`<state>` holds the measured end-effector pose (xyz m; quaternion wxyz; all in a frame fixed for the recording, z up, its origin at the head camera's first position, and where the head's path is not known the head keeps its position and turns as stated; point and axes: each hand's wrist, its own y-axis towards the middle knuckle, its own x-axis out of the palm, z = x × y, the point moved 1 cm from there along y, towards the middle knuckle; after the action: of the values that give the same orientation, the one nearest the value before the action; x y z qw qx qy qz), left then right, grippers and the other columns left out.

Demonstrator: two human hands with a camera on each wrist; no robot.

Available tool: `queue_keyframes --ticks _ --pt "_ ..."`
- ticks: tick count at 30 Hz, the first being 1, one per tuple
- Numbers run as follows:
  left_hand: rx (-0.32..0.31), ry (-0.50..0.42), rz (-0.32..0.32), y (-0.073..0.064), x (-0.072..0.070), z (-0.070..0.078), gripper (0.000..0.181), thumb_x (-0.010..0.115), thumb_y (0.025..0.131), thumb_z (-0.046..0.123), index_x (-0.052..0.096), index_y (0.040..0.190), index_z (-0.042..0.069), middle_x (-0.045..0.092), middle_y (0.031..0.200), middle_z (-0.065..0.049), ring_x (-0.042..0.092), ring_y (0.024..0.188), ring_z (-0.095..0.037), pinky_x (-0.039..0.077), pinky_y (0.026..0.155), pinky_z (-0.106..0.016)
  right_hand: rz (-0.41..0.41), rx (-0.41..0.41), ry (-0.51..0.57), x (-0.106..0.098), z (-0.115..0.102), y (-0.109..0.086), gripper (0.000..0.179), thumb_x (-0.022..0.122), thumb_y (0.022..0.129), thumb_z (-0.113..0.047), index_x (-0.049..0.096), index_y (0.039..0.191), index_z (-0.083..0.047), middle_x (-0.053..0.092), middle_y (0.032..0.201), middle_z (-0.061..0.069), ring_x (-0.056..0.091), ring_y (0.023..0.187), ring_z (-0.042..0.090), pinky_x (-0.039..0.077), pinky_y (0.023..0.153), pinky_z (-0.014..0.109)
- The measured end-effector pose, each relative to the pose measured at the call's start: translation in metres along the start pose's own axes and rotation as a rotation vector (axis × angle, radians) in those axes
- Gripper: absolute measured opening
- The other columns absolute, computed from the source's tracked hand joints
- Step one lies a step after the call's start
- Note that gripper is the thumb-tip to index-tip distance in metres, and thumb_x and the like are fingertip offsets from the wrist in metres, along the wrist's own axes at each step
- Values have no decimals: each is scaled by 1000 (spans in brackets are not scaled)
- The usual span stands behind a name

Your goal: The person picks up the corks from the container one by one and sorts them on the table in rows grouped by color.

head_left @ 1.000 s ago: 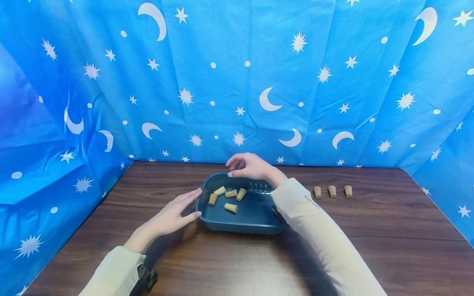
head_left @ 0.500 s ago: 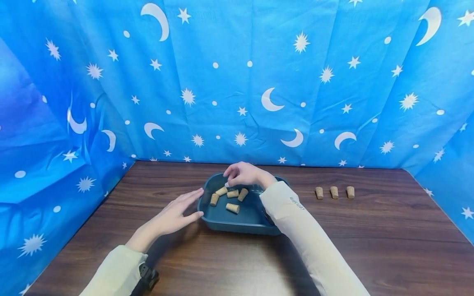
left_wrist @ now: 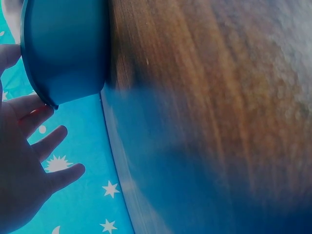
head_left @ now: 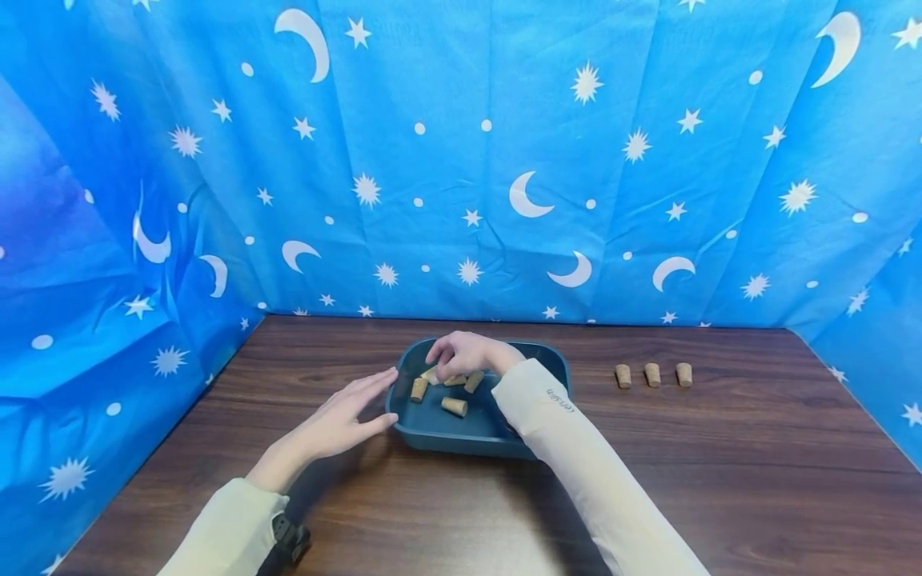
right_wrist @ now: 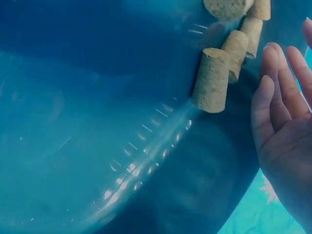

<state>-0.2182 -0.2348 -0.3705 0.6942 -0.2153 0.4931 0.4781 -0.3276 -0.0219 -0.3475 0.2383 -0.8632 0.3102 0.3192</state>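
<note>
A dark blue-green plastic bin [head_left: 461, 445] stands on the table with several tapered corks inside, among them a cork [head_left: 454, 407] lying near the front. My left hand [head_left: 327, 422] has its fingers spread, thumb and fingertips at the bin's left rim. In the left wrist view, those fingers [left_wrist: 29, 108] meet the rim above the smooth bin wall [left_wrist: 68, 53]. My right hand [head_left: 468, 354] reaches down into the bin, overlapping the rear corks in the head view. From the right wrist, its fingers [right_wrist: 278, 92] appear bent slightly beside a row of corks [right_wrist: 211, 83], with nothing between them.
Right of the bin, three corks stand upright in a row on the brown wooden table: a left cork [head_left: 623, 376], a middle cork [head_left: 652, 375] and a right cork [head_left: 684, 374]. A blue curtain [head_left: 446, 160] with moons and stars encloses the back and sides.
My right hand has moved from above the bin's back rim down and slightly left, in among the corks. The left hand stays at the left rim, and the corks have not visibly moved.
</note>
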Motion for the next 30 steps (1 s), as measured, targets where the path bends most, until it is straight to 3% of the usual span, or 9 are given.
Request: queue_keyframes --ticks 8,17,30 --pt "16 1 8 1 1 1 66 51 85 46 34 136 7 32 139 -9 29 124 -31 26 93 -55 -52 37 34 12 -1 7 36 67 79 -23 55 112 -12 59 89 -1 58 74 17 47 69 31" --pt "14 0 3 1 0 3 67 51 85 48 34 136 9 32 138 -8 29 124 -30 26 93 -56 -40 51 -29 21 0 12 39 69 77 -30 56 111 -15 57 90 -3 56 74 15 46 69 31" --pt "2 3 -4 0 -1 4 67 51 84 49 34 136 9 33 138 -8 29 124 -29 26 93 -56 13 11 -239 27 -2 19 40 71 73 -36 57 107 -18 56 83 -6 52 74 11 44 64 26"
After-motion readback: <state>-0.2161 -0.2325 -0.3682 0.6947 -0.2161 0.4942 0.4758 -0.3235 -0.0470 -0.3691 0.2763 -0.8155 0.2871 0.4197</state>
